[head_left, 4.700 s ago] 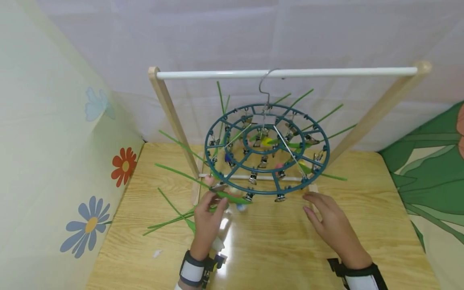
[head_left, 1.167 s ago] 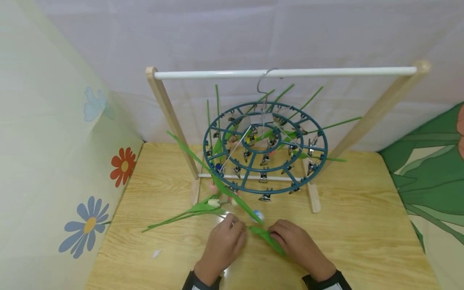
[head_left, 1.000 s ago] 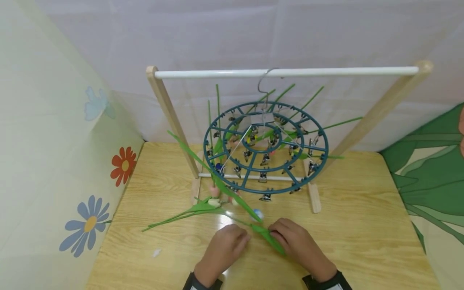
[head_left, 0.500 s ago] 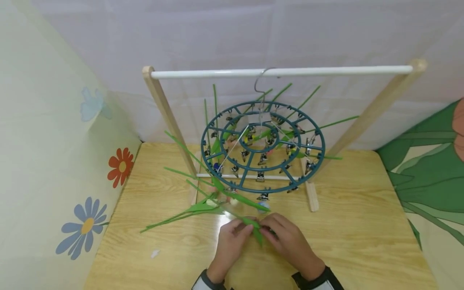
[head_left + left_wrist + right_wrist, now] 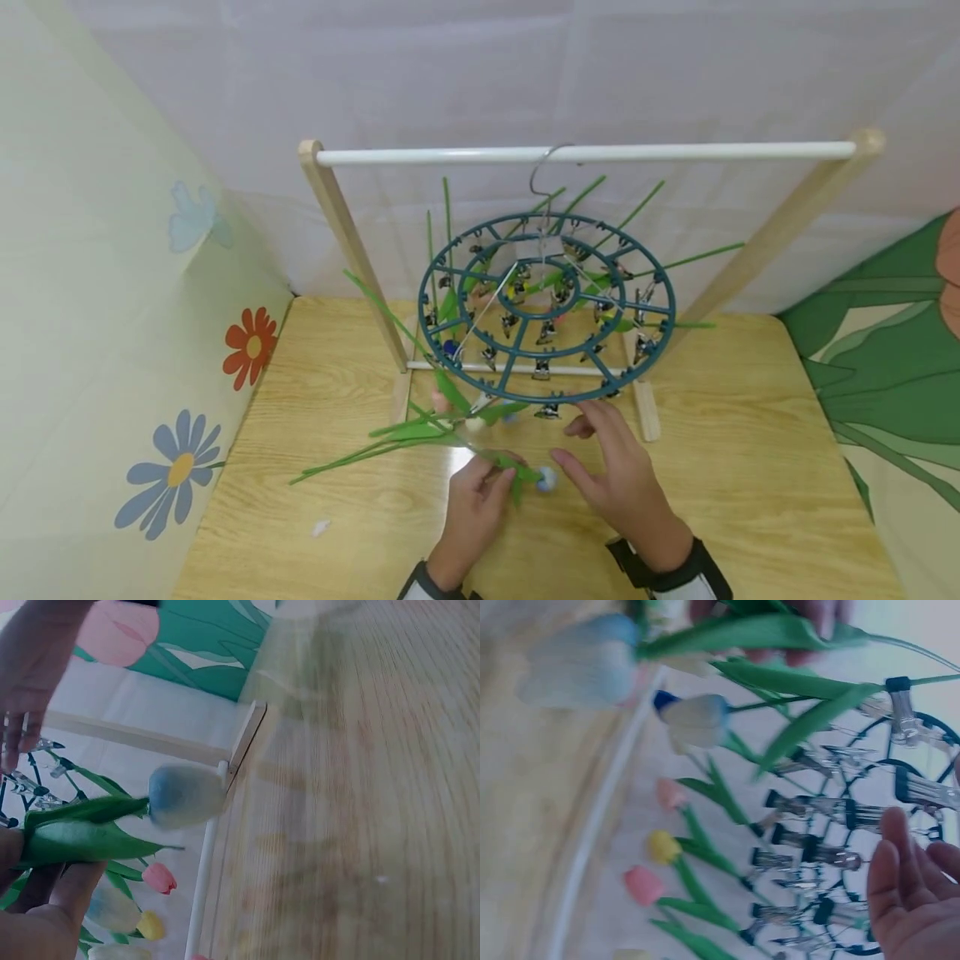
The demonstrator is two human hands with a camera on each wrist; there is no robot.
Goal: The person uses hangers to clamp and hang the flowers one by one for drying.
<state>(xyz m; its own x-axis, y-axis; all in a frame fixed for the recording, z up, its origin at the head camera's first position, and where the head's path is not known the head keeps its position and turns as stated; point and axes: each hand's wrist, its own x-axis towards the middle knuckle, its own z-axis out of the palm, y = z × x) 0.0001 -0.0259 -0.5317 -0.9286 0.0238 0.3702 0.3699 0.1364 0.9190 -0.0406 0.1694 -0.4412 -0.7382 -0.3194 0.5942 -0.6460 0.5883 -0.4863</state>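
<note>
My left hand [image 5: 501, 477] pinches the green leaves [image 5: 82, 829] of a pale blue artificial tulip, and its bud [image 5: 546, 477] points right, low over the table. My right hand [image 5: 577, 446] is open just right of the bud, holding nothing, with its fingers [image 5: 911, 900] stretched up toward the metal clips [image 5: 551, 410] on the front rim of the round teal clip hanger [image 5: 585, 395]. The hanger hangs by a hook from the white bar [image 5: 675, 152] of a wooden rack. Several tulips hang clipped under it, including pink and yellow ones [image 5: 664, 846].
Other loose tulips [image 5: 405, 432] lie on the wooden table [image 5: 750, 467] to the left of my hands, stems pointing left. The rack's wooden feet [image 5: 648, 412] stand behind my hands. Flower-printed walls close in the left and right sides.
My right hand has let go of the tulip's leaf and risen toward the hanger's front rim. My left hand keeps the tulip, whose bud now points right.
</note>
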